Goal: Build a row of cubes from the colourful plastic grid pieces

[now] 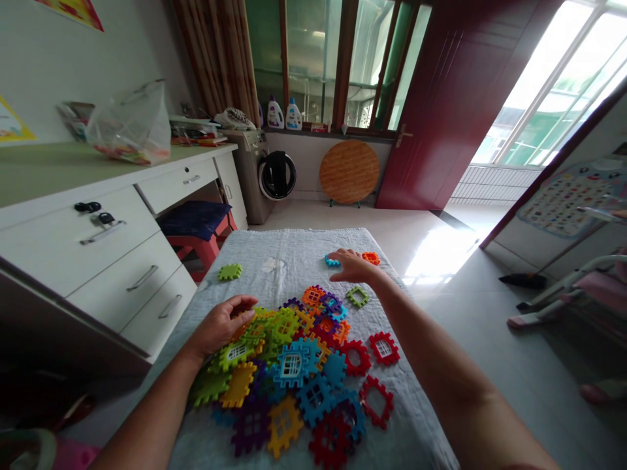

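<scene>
A pile of colourful plastic building pieces (292, 367) with toothed edges, many of them window-like, lies on a cloth-covered table (294, 251). My left hand (230, 321) rests at the pile's left edge beside green pieces (255, 331), its fingers loosely curved and the thumb apart. My right hand (350, 266) is stretched to the far right of the table, fingers spread, over a small blue piece (332, 261). Whether its fingertips touch that piece, I cannot tell. Just beyond the right wrist is an orange piece (371, 258). A green frame piece (357, 297) lies nearer.
A solid green piece (230, 272) lies apart at the table's far left. Red frame pieces (385, 348) are along the right side. A white desk (147, 245) and a stool (198, 225) stand left. A washing machine (255, 173) and red door (441, 98) are beyond.
</scene>
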{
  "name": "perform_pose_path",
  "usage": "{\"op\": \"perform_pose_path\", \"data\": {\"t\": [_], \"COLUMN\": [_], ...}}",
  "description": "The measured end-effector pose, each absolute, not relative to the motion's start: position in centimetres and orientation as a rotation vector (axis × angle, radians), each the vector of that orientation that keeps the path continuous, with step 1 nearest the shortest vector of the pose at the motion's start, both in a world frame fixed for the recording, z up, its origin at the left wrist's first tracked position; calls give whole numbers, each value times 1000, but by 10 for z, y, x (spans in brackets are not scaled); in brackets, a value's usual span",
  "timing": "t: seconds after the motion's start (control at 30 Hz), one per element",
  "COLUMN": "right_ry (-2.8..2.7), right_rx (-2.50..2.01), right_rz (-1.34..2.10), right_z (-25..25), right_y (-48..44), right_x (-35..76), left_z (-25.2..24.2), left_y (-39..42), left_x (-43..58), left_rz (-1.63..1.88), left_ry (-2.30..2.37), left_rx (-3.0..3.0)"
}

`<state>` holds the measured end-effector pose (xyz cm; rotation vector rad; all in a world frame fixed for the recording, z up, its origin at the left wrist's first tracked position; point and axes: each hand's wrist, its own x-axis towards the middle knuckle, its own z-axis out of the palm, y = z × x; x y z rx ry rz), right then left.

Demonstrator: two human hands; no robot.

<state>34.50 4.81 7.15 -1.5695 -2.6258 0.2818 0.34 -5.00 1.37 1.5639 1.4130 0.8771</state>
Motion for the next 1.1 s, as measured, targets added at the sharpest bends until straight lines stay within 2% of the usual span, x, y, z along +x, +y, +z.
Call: {"op": "perform_pose_path", "data": {"t": [0.1, 0.23, 0.63, 1.0, 1.1], "right_ry": [-2725, -2692, -2261, -2036, -2126], "right_rx": [-1385, -1283, -1312, -1352, -1312], "right_rz": [412, 417, 314, 169, 161], "right_z": [64, 46, 40, 33, 30], "right_y": [5, -26, -19, -20, -23], "right_x": [350, 345, 366, 371, 366], "left_z": [14, 10, 3, 6, 7], "left_y": [-50, -49, -45, -47, -48], "left_x": [5, 4, 0, 0, 2], "left_rz": [877, 874, 862, 863, 877], "left_ry": [1413, 1418, 1403, 1421, 1434], "left_rx": [1580, 1597, 1624, 1606, 1591]}}
